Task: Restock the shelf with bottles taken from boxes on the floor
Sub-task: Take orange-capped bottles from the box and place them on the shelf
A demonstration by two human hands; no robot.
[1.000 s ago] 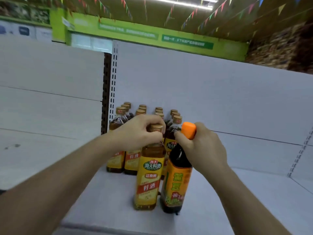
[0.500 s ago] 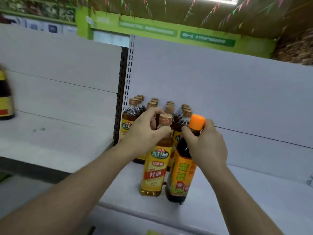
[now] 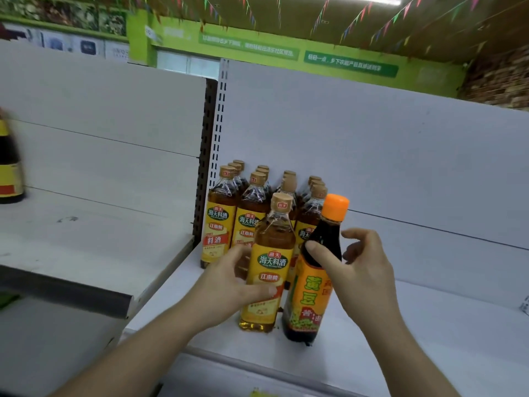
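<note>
Two bottles stand near the front edge of the white shelf (image 3: 429, 325). The amber cooking wine bottle (image 3: 270, 265) has a yellow label and a gold cap. My left hand (image 3: 229, 285) grips its lower body, thumb across the label. Right beside it stands a dark soy sauce bottle (image 3: 312, 285) with an orange cap and orange label. My right hand (image 3: 357, 267) holds its shoulder loosely, thumb on the dark glass, fingers spread behind. A cluster of several matching cooking wine bottles (image 3: 229, 213) stands behind against the back panel.
A perforated upright post (image 3: 214, 138) splits the shelving. The left bay's shelf (image 3: 86, 247) sits slightly higher, with one dark yellow-labelled bottle (image 3: 8, 167) at the far left edge. Bare shelf stretches to the right of the bottles.
Both hands slid down from the bottle caps to the bodies: left now on the wine bottle's label, right on the soy bottle's shoulder. The view shifted closer and leftward.
</note>
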